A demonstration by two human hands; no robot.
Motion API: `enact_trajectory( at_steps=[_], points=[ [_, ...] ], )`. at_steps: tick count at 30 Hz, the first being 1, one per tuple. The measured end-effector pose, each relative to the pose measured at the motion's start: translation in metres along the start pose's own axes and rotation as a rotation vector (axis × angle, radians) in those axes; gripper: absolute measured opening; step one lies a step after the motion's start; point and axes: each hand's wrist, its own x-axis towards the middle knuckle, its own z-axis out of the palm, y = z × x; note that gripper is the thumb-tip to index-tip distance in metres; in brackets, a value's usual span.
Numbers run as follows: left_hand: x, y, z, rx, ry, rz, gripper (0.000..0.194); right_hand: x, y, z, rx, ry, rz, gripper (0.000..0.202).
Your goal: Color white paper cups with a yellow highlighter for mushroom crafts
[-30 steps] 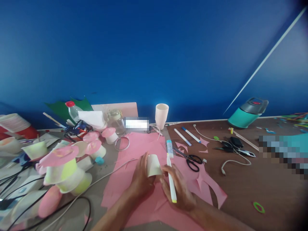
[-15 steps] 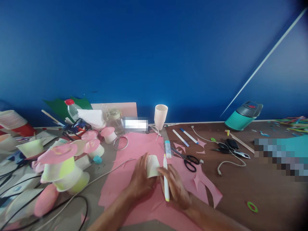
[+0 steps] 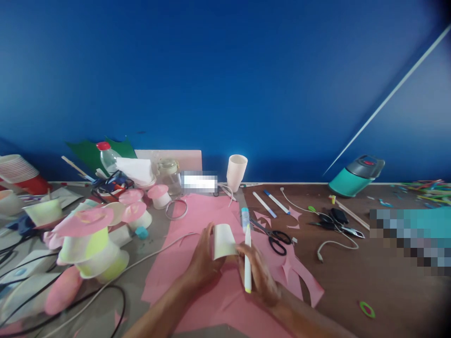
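Observation:
My left hand (image 3: 204, 264) is wrapped around the side of a small white paper cup (image 3: 223, 240), which is tilted above the pink paper (image 3: 207, 211). In my right hand (image 3: 262, 274) is a white marker (image 3: 248, 265) with yellow ends, standing nearly upright between the fingers. The fingertips of that hand are at the cup's right edge; whether they press on it I cannot tell. Just beyond the marker lies a glue stick (image 3: 245, 217) with a blue cap. Black-handled scissors (image 3: 277, 243) rest to the right on pink paper scraps.
A tall white cup (image 3: 237, 171) stands by the blue wall, near a glass jar (image 3: 169, 178). At left are cups with pink paper brims (image 3: 84, 220) and several cables. Two markers (image 3: 265, 204), a white cable (image 3: 336, 243) and a teal flask (image 3: 354, 177) are at right.
The white cup has turned slightly, showing more of its side. My right hand and the marker have shifted a little to the right. The view has moved slightly.

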Motion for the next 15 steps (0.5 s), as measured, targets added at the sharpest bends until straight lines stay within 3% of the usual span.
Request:
enact_trajectory(
  at_steps=[3,7,11,15],
  points=[
    [0.002,-0.002,0.000,0.030,0.022,0.071,0.068,0.002,-0.002,0.001,-0.100,-0.057,-0.076,0.047],
    [0.003,0.003,-0.003,0.023,0.070,0.127,0.062,0.010,-0.010,0.001,-0.144,-0.050,-0.052,0.051],
    [0.003,0.008,-0.003,-0.048,0.111,0.099,0.060,0.014,-0.016,0.002,-0.194,0.045,-0.025,0.052],
    [0.003,0.009,-0.004,-0.049,0.115,0.102,0.061,0.012,-0.018,0.004,-0.235,0.036,-0.058,0.059]
  ],
)
